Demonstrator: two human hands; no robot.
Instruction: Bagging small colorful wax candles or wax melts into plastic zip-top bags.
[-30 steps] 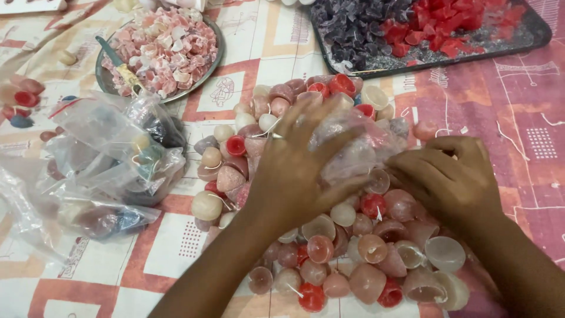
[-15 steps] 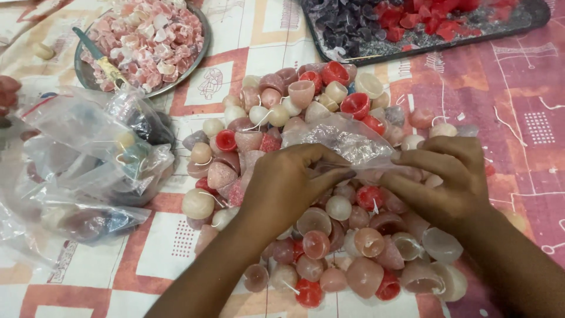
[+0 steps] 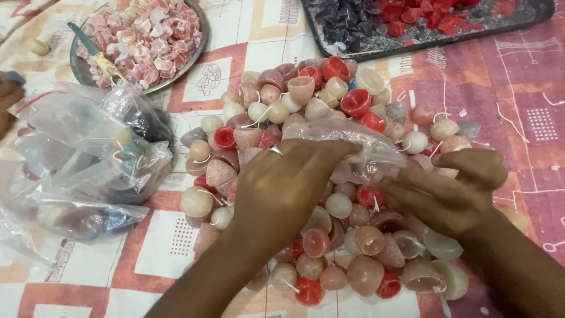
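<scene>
Crinkly clear plastic bag (image 3: 347, 138), waxy candles (image 3: 329, 206)

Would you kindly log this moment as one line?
left hand: grips clear plastic bag | right hand: at bag | under: pile of small wax candles

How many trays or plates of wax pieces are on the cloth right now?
2: a round metal plate of pink pieces at upper left, and a dark rectangular tray of purple and red pieces along the top edge. Others may lie out of view.

A patterned cloth (image 3: 259, 41) in cream, red and pink covers the surface. On it lie a heap of small wax cups (image 3: 329, 194), a round metal plate (image 3: 197, 56), a dark tray (image 3: 529, 17) and crumpled clear plastic bags (image 3: 76, 159).
</scene>
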